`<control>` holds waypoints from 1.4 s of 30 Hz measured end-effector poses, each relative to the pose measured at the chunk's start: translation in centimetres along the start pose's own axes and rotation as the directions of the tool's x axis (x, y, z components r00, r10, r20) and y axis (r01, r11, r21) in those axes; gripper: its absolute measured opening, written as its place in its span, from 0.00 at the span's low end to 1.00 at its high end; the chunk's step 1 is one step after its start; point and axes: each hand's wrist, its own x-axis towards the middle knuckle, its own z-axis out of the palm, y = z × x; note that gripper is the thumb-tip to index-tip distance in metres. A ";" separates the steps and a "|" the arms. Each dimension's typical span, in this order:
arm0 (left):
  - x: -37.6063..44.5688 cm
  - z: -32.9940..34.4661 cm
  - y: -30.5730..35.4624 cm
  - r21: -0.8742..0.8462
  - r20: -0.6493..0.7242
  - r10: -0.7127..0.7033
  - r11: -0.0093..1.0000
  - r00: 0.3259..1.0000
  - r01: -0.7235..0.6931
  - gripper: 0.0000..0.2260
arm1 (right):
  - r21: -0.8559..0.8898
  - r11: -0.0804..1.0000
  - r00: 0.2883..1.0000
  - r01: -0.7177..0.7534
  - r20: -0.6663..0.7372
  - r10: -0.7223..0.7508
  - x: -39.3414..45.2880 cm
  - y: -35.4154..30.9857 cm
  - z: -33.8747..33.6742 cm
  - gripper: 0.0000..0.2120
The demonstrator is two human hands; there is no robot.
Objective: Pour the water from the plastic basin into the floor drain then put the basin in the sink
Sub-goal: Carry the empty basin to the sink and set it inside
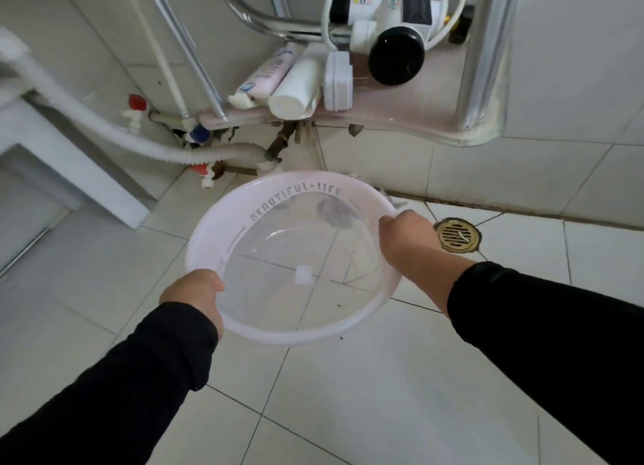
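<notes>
A clear plastic basin (244, 220) with a white rim and the words "BEAUTIFUL LIFE" hangs above the tiled floor, held roughly level. Clear water lies in its bottom, and the floor tiles show through it. My left hand (195, 292) grips the near-left rim. My right hand (406, 240) grips the right rim. A round brass floor drain (457, 235) sits in the floor just right of the basin, beside my right hand. No sink is visible.
A glass shelf (400, 116) on chrome legs stands ahead, carrying tubes, a white bottle (296, 88) and a black-capped container (397, 55). A corrugated white hose (115, 130) and valves run along the wall at left. A white fixture edge (52, 158) stands at far left.
</notes>
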 end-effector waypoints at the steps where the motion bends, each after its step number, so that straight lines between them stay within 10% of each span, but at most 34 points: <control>1: 0.6 -0.9 -0.6 0.093 -0.005 0.043 0.995 0.999 -0.042 0.24 | 0.008 1.000 1.000 0.011 0.003 -0.011 -0.3 -0.6 0.4 0.11; 19: 6.0 -9.5 -1.7 0.031 -0.244 0.125 0.992 0.962 -0.121 0.22 | 0.032 0.977 0.975 0.213 0.057 -0.215 -2.7 -9.7 8.3 0.10; 25: 5.4 -12.4 -1.4 -0.335 -0.278 -0.061 0.942 0.959 -0.037 0.18 | 0.001 0.963 0.960 0.269 0.076 -0.268 -4.5 -12.6 8.7 0.11; 31: 1.2 -17.7 0.1 -0.103 -0.347 -0.089 0.993 0.934 0.056 0.08 | -0.054 0.952 0.949 0.302 0.114 -0.295 -9.5 -16.7 6.8 0.11; 42: -9.7 -33.3 7.1 -0.380 -0.476 -0.289 0.919 0.830 0.102 0.04 | -0.136 0.908 0.906 0.396 0.219 -0.362 -23.0 -29.9 0.5 0.10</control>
